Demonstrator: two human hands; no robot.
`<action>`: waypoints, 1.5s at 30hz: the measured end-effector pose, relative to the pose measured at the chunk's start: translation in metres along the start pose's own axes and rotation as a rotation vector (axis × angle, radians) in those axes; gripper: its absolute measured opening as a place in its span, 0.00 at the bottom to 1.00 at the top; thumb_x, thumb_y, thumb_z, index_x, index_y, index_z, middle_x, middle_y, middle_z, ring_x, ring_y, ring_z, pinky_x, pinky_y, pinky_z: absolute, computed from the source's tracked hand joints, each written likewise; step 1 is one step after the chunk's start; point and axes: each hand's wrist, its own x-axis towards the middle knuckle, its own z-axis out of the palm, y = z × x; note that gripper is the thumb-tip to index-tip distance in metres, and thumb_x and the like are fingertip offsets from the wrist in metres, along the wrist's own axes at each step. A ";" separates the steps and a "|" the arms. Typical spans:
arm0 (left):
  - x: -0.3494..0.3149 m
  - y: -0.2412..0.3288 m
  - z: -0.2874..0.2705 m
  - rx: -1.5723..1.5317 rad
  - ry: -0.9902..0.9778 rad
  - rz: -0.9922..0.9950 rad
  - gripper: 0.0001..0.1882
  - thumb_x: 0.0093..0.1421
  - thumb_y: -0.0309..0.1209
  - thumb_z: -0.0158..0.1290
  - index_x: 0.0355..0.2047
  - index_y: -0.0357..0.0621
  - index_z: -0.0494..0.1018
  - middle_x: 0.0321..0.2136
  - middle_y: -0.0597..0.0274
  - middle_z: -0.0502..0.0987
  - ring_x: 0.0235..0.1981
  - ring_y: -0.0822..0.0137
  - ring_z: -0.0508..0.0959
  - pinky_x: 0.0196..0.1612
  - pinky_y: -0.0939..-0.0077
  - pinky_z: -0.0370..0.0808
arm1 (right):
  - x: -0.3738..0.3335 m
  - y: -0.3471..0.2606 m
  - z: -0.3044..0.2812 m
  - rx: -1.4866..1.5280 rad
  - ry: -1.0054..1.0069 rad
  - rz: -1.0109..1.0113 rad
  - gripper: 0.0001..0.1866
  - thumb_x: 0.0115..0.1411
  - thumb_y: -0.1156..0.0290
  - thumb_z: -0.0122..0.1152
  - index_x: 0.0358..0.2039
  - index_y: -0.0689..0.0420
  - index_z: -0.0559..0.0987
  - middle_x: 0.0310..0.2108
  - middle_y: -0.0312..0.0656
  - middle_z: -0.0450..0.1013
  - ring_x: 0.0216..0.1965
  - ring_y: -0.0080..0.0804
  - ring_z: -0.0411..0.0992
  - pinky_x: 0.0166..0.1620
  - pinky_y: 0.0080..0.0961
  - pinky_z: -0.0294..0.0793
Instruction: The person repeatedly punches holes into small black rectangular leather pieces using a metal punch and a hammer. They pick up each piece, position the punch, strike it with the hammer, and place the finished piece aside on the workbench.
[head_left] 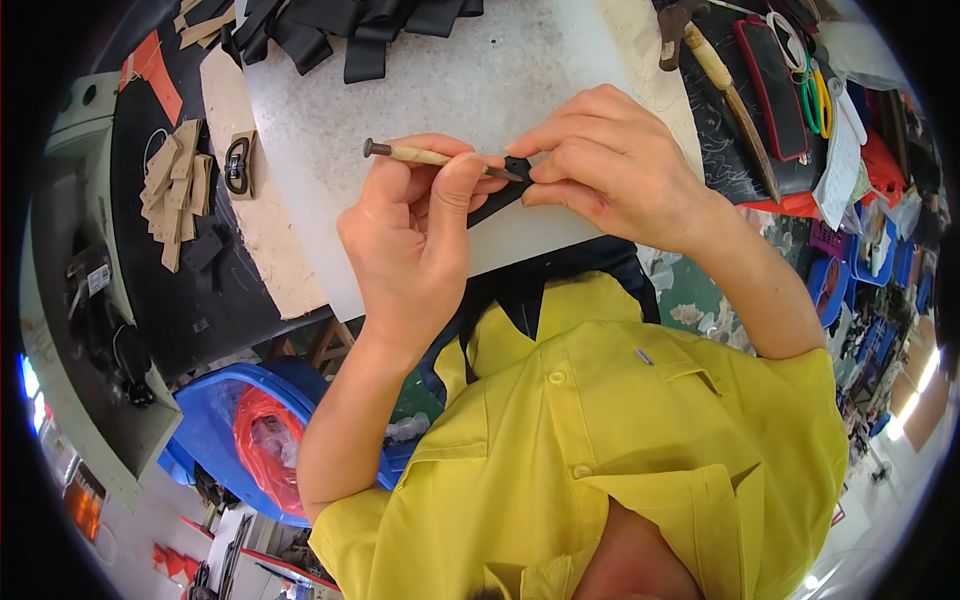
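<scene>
Slippage could drive the tool (420,155), pinched in the left hand (415,225), into the right hand (622,165), since its metal tip points closely toward that hand's pinch on the black strap (494,205) above the white board (430,105).

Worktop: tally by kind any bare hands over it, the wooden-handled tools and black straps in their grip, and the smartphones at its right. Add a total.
Bare hands: 2, the left hand and the right hand
Metal-capped wooden-handled tool: 1
Black strap: 1
Red-cased smartphone: 1
Total: 5
</scene>
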 end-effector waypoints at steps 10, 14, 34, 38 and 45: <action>0.000 -0.011 0.013 0.267 0.126 0.236 0.08 0.61 0.22 0.59 0.31 0.33 0.71 0.28 0.58 0.81 0.27 0.71 0.84 0.30 0.81 0.80 | -0.001 -0.004 -0.009 0.007 -0.067 0.014 0.11 0.47 0.72 0.73 0.28 0.57 0.78 0.35 0.38 0.79 0.38 0.35 0.75 0.44 0.31 0.73; 0.000 -0.013 0.012 0.393 0.140 0.325 0.10 0.59 0.24 0.62 0.30 0.35 0.70 0.27 0.60 0.81 0.22 0.70 0.82 0.25 0.82 0.78 | -0.012 0.007 -0.061 0.058 0.082 0.321 0.10 0.54 0.71 0.70 0.37 0.58 0.81 0.38 0.42 0.79 0.41 0.36 0.76 0.47 0.31 0.74; -0.001 0.002 0.018 0.871 0.015 0.672 0.09 0.59 0.25 0.61 0.29 0.39 0.69 0.20 0.59 0.77 0.16 0.61 0.75 0.19 0.71 0.69 | 0.012 -0.068 -0.124 -0.144 0.144 0.359 0.14 0.61 0.61 0.67 0.34 0.58 0.76 0.18 0.35 0.69 0.19 0.20 0.64 0.24 0.22 0.64; 0.002 0.004 0.018 0.857 -0.016 0.684 0.10 0.59 0.25 0.61 0.30 0.38 0.69 0.19 0.57 0.76 0.17 0.58 0.76 0.19 0.69 0.70 | 0.025 -0.086 -0.145 0.226 0.216 0.365 0.11 0.60 0.67 0.65 0.32 0.58 0.73 0.17 0.39 0.70 0.18 0.33 0.70 0.23 0.30 0.67; 0.000 0.002 0.015 0.807 -0.017 0.677 0.08 0.60 0.24 0.59 0.29 0.39 0.70 0.21 0.58 0.77 0.16 0.59 0.76 0.20 0.70 0.70 | -0.001 -0.050 -0.121 -0.653 -0.202 0.344 0.13 0.56 0.62 0.66 0.30 0.53 0.71 0.18 0.46 0.71 0.23 0.49 0.74 0.25 0.41 0.70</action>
